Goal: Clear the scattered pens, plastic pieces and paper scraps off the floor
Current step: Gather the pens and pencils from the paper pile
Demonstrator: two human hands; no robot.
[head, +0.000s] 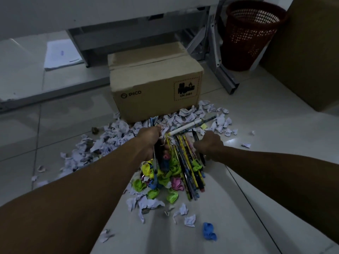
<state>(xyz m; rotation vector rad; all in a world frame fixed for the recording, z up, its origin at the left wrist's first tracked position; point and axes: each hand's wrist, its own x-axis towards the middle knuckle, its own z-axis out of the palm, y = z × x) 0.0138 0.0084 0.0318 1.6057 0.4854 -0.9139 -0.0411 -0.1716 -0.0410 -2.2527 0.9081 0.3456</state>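
A pile of crumpled white paper scraps [117,132] spreads over the tiled floor in front of a cardboard box. A bundle of pens and pencils [185,162] lies lengthwise between my hands, with a white marker [185,127] across its far end. Bright green, pink and blue plastic pieces [156,182] sit at the near end of the bundle. My left hand [149,138] grips the left side of the bundle, fingers curled among pens and scraps. My right hand [211,143] curls round dark pens on the right side. A blue plastic piece [209,233] lies apart, nearer me.
A closed cardboard box [156,88] stands just behind the pile. A red mesh wastebasket [251,35] is at the back right beside metal desk legs [220,70]. A sheet of paper [60,55] lies at the back left. A large brown carton [311,52] fills the right edge.
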